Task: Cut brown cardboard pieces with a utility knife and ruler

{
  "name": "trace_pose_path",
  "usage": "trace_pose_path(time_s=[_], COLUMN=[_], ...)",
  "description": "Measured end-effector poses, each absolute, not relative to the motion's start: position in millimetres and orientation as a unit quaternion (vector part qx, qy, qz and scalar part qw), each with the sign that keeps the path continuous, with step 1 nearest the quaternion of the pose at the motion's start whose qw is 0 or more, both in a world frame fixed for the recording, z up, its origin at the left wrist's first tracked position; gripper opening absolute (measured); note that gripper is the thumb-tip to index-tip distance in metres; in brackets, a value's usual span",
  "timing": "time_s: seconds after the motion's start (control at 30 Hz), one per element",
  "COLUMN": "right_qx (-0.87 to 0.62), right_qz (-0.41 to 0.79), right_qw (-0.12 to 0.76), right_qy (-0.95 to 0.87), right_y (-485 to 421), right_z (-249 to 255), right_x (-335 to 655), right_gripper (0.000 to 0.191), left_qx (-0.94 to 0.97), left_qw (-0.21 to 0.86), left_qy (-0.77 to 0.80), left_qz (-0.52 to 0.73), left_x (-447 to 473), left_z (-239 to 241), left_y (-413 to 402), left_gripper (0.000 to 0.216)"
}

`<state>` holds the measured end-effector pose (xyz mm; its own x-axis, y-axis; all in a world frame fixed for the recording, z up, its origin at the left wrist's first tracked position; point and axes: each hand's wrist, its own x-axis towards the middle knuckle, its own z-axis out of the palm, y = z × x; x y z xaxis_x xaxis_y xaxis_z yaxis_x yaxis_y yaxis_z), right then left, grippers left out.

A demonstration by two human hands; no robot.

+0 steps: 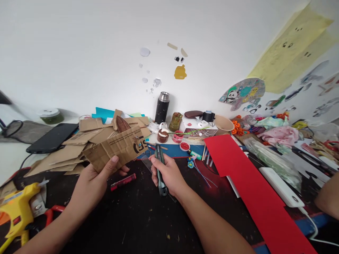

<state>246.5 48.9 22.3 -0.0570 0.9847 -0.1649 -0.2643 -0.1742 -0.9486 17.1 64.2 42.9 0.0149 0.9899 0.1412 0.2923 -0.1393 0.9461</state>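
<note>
My left hand (96, 180) is closed on a piece of brown cardboard (119, 146) with black print, thumb on its face. It is held tilted above the dark work surface (127, 222). In my right hand (171, 174) is a dark green utility knife (158, 152), its handle pointing away from me and wrapped by the fingers. Whether its blade is out, I cannot tell. The knife and cardboard are apart. Below the cardboard lies a dark red tube-shaped piece (123, 182). Behind it, more cardboard pieces (71, 150) are piled.
A yellow glue gun (19, 208) lies at the left, near a phone (53, 137). A black flask (162, 108) and small pots (184, 146) stand at the back. Long red card (246, 176) and a white power bank (282, 187) lie right, beside another person's arm (328, 195).
</note>
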Motion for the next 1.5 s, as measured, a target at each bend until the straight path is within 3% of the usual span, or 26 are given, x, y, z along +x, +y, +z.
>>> trace_pose_path(time_s=[0.2,0.57,0.83,1.33,1.5], right_qx=[-0.439,-0.403,-0.41,-0.423,-0.424], right_qz=[0.666,0.697,0.677,0.672,0.681], right_qw=[0.456,0.463,0.43,0.414,0.409], right_qy=[-0.395,-0.371,-0.434,-0.445,-0.435], right_y=[45.1,44.1,42.7,41.9,40.8], right_z=[21.8,23.0,23.0,26.1,27.6], right_x=[245.3,243.6,246.1,245.0,243.2], right_gripper=[0.06,0.062,0.071,0.047,0.047], left_qx=[0.581,0.573,0.588,0.64,0.645], left_qw=[0.408,0.423,0.365,0.319,0.318], left_qy=[0.533,0.529,0.554,0.546,0.537], left_qz=[0.461,0.462,0.462,0.437,0.441], left_x=[16.2,15.8,13.1,16.9,18.4], left_z=[39.1,38.3,36.1,37.3,39.4], left_y=[65.0,66.8,69.6,64.6,64.2], left_gripper=[0.064,0.06,0.061,0.053,0.053])
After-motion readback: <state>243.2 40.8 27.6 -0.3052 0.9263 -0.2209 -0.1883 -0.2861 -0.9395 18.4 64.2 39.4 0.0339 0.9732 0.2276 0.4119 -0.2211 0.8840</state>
